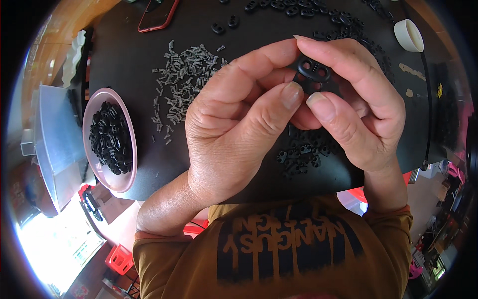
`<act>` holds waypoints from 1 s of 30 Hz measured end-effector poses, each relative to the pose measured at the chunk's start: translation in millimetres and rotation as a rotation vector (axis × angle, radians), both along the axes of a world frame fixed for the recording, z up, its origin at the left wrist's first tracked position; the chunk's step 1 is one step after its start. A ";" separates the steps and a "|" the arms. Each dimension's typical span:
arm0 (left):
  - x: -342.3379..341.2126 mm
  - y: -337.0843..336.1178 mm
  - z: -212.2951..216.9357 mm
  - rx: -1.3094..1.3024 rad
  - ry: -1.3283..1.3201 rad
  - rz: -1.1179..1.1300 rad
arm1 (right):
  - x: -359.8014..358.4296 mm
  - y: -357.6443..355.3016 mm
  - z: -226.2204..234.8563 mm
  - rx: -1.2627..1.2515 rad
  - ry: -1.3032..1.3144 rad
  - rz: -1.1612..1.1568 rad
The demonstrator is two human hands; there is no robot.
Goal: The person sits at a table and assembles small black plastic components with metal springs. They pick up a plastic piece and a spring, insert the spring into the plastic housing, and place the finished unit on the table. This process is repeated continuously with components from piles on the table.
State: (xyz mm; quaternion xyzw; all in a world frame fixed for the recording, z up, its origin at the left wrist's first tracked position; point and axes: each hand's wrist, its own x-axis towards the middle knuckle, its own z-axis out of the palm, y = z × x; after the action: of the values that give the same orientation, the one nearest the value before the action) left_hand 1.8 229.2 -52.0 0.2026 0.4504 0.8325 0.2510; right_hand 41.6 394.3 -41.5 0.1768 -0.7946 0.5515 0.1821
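Both my hands meet above the dark table around a black two-hole cord lock (313,71). My left hand (239,109) pinches it from the left, the thumb tip at its lower left edge. From the other side my right hand (361,99) closes on it, with the index finger over the top and the thumb just below. Part of the cord lock is hidden by the fingers. Below the hands lies a small heap of black two-hole pieces (303,155). Small metal springs (186,82) are spread in a pile left of my left hand.
A pink oval bowl (134,149) full of black parts stands at the table's left edge. More black cord locks (294,7) lie along the far side. A red-edged phone (158,15) is at the far left, a roll of tape (409,36) at the far right.
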 end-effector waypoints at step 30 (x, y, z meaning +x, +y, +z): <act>3.8 4.5 -11.4 0.057 0.168 0.088 | 5.9 -10.2 -6.4 0.138 0.054 -0.086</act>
State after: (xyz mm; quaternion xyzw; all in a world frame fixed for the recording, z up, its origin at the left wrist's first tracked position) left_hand 5.5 233.6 -63.5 0.2588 0.4543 0.8354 0.1697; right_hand 47.5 384.1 -47.9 0.1694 -0.8323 0.4823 0.2146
